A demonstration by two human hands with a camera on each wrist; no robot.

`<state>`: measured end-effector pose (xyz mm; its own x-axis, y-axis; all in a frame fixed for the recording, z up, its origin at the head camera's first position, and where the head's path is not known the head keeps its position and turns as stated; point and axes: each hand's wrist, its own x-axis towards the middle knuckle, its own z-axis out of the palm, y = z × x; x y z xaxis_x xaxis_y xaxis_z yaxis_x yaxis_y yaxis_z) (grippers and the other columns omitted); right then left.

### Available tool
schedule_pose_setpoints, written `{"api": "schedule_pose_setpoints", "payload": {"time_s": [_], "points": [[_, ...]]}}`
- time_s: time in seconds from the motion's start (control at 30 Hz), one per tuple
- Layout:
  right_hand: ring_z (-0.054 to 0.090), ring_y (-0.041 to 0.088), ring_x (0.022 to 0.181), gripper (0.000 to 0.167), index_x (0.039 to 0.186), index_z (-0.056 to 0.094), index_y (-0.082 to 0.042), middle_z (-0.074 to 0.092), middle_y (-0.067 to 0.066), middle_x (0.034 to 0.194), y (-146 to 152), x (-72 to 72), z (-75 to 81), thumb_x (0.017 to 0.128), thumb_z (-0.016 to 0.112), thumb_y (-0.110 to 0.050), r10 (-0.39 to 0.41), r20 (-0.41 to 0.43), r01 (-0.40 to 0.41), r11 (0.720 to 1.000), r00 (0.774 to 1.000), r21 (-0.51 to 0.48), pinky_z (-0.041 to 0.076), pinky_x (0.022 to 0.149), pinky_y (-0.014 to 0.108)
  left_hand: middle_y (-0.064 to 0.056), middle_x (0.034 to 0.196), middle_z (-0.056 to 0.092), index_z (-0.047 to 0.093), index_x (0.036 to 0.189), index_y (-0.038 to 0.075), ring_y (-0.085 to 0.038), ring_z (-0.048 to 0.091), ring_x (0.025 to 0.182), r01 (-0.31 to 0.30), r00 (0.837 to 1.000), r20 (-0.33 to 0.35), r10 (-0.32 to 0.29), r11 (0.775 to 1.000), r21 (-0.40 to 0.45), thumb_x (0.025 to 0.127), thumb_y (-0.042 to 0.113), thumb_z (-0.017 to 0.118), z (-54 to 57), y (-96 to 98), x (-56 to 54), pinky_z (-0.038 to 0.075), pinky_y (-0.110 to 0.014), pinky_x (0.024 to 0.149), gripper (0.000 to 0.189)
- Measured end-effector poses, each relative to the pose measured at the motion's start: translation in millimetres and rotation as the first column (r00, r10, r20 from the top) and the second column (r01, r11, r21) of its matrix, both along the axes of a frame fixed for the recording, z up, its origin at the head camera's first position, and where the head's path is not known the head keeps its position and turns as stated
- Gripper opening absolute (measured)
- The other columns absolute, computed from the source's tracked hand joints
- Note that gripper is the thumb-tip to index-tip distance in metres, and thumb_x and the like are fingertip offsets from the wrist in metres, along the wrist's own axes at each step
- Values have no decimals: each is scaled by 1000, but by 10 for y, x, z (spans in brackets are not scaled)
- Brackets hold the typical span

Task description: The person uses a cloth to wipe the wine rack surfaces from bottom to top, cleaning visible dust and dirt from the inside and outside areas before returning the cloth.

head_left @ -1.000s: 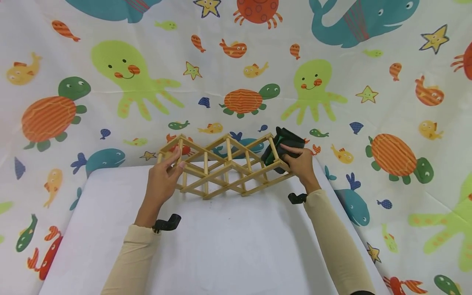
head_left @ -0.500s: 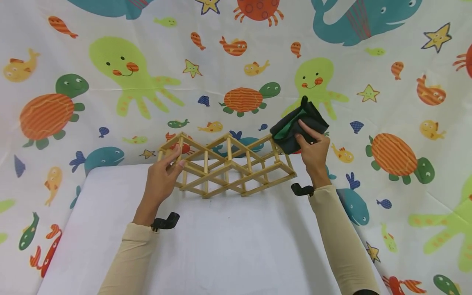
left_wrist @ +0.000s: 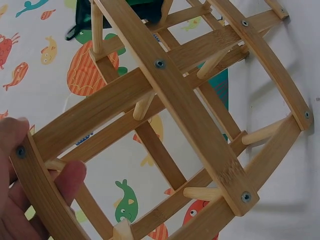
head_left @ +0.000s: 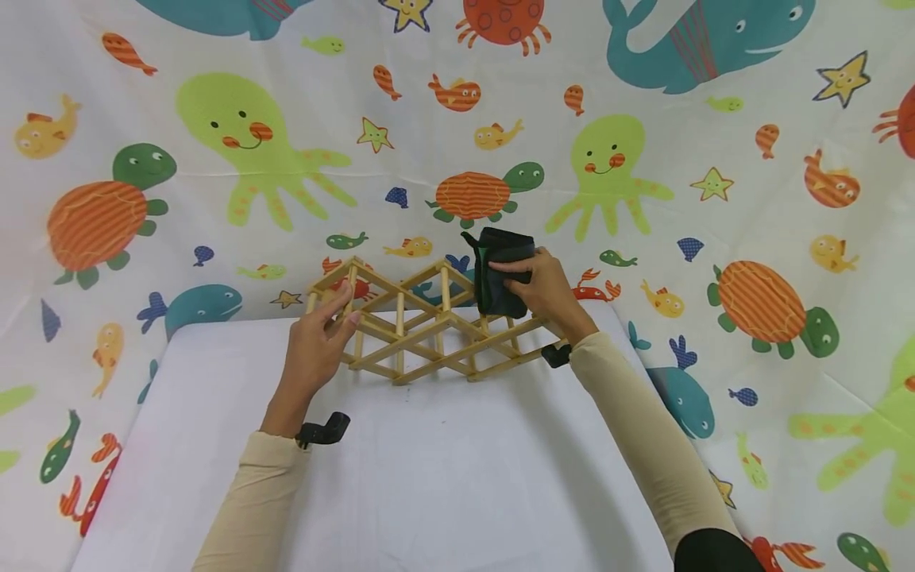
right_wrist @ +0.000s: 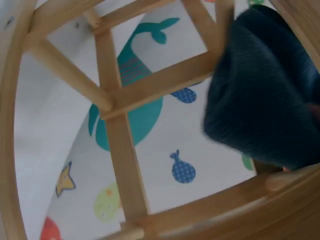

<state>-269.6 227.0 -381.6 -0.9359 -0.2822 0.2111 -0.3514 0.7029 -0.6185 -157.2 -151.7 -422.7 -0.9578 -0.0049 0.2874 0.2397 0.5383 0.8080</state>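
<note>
A lattice rack of pale wooden slats and dowels point(head_left: 443, 319) stands stretched out at the far side of the table. My left hand point(head_left: 314, 345) grips its left end, with thumb and fingers around an end slat point(left_wrist: 42, 185) in the left wrist view. Pinched in my right hand point(head_left: 554, 294) is a folded dark cloth point(head_left: 500, 248) with a green inner side. The cloth overlaps the rack's upper right part in the head view. From the right wrist, the fuzzy dark cloth point(right_wrist: 260, 95) shows close among the slats, my right hand mostly hidden behind it.
The table has a white cover point(head_left: 443, 477). Right behind the rack hangs a white curtain point(head_left: 415, 175) printed with sea animals. Black camera mounts point(head_left: 325, 429) sit on both wrists.
My right hand lifts the cloth off the rack's right end, up and to the right, then brings it left and down over the right-middle part. The left hand and the rack stay put.
</note>
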Motion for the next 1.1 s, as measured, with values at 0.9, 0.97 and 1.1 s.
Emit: {"api": "schedule_pose_setpoints", "payload": {"time_s": [0.9,0.97,1.1], "points": [[60,34,110,35,113,84,-29,79,15,115,-7,-157,41,90,79,-4,122,-93,-99,970,988,220,52,98,51,-2,164,46,50,158,14,-40,63,134,5,1000,13,-4,999,-53,109,24,63,61,18,59,53,-58,109,52],[59,33,110,36,115,83,-31,81,11,115,-19,-160,44,91,79,-5,148,-56,-122,936,987,330,50,99,51,-2,165,46,50,158,14,-40,62,136,7,1000,19,-6,999,-47,109,24,63,61,15,72,52,-56,110,52],[63,36,113,31,114,84,-29,78,15,122,-7,-164,-23,93,80,-6,116,-147,-78,967,982,241,52,102,53,-2,166,45,48,159,15,-38,57,143,18,999,29,-17,999,-47,109,24,62,51,33,82,50,-51,111,53]]}}
